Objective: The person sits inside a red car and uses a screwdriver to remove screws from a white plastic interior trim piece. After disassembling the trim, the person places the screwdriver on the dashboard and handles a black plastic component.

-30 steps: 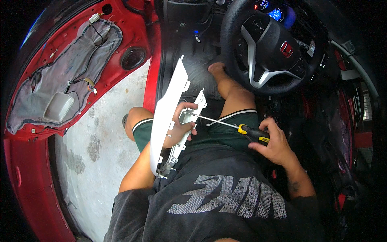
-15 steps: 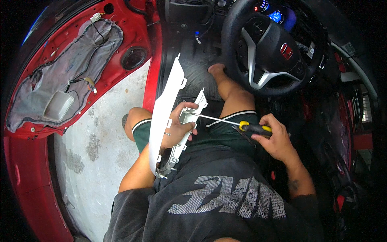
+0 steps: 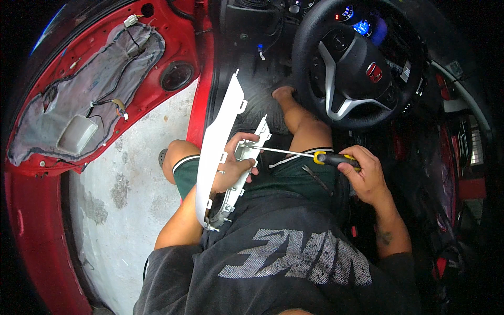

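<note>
A curved white plastic trim piece (image 3: 219, 131) with clips along its edges stands over my lap. My left hand (image 3: 234, 167) reaches through it, fingers wrapped round its narrower inner strip (image 3: 231, 198). In my right hand (image 3: 364, 175) is a screwdriver (image 3: 336, 159) with a black and yellow handle, gripped at the handle's end. Its long shaft points left, and the tip meets the inner strip by my left fingers; the exact contact point is too small to make out. A small dark metal tool (image 3: 316, 177) lies on my green shorts, below the screwdriver.
The steering wheel (image 3: 310, 68) rises ahead on the right. To the left, the red car door (image 3: 178, 52) stands open, its inner panel off, with a grey liner (image 3: 113, 89) and loose connectors exposed. A red sill (image 3: 199, 110) separates the footwell from the concrete floor (image 3: 142, 152).
My right hand and the screwdriver have shifted slightly right and up, the handle now nearer level. The small dark tool on my shorts shows more fully. My left hand keeps its hold.
</note>
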### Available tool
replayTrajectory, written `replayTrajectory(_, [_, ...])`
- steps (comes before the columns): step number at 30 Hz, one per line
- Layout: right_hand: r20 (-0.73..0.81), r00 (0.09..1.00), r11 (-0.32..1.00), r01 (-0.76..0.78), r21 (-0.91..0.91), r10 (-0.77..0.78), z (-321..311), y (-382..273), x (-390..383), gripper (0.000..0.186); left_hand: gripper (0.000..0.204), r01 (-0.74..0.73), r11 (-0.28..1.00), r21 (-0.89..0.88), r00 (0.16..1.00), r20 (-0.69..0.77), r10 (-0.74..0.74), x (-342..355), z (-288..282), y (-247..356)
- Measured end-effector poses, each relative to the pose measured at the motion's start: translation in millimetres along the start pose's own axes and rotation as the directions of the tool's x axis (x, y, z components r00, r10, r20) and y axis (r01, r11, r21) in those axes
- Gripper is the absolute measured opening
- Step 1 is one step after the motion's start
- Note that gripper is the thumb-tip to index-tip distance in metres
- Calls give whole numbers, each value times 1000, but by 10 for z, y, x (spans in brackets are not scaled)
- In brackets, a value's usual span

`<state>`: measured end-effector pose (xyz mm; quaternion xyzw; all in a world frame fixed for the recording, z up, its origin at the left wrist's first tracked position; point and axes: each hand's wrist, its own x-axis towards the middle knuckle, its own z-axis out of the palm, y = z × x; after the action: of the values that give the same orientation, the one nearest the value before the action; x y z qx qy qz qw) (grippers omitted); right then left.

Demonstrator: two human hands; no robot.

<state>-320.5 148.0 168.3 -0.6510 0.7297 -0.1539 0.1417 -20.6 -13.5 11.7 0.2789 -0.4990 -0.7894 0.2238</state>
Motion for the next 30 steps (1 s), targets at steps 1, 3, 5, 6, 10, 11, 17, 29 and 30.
replayTrajectory(1, [20, 999, 999, -30, 19, 30, -8, 1, 23, 38, 53, -3, 1000, 12, 1000, -2, 3, 3, -1, 1])
replayTrajectory(3, [74, 992, 990, -112, 91, 105, -1, -2, 54, 37, 53, -6, 999, 40, 1000, -11, 6, -14, -6, 9])
replayTrajectory(5, [143, 970, 958, -220, 183, 196, 9, -24, 80, 36, 53, -6, 1000, 23, 999, -33, 7, -13, -3, 10])
replayTrajectory(6, [104, 987, 969, -143, 200, 124, 20, -47, 64, 36, 53, -8, 1000, 15, 999, -42, 8, -3, 3, 11])
replayTrajectory(10, [21, 993, 991, 113, 67, -114, -4, 31, 34, 39, 56, 54, 998, 10, 996, -65, -53, -17, -6, 29])
replayTrajectory(11, [-14, 995, 991, 97, 91, -96, -23, -10, 43, 36, 56, 21, 1000, -4, 998, -61, -21, 0, -11, 13])
replayTrajectory(17, [171, 964, 951, -237, 200, 204, 49, 100, 45, 37, 61, 43, 999, -16, 998, -46, -44, 31, -31, 8])
replayTrajectory(29, [135, 990, 990, -54, 127, 37, -8, 167, -9, 49, 60, 9, 1000, -30, 999, -47, -10, 10, 13, 4])
replayTrajectory(30, [79, 997, 982, -32, 188, 17, 25, 159, -25, 48, 59, 15, 999, -44, 999, -44, -17, 16, 23, 3])
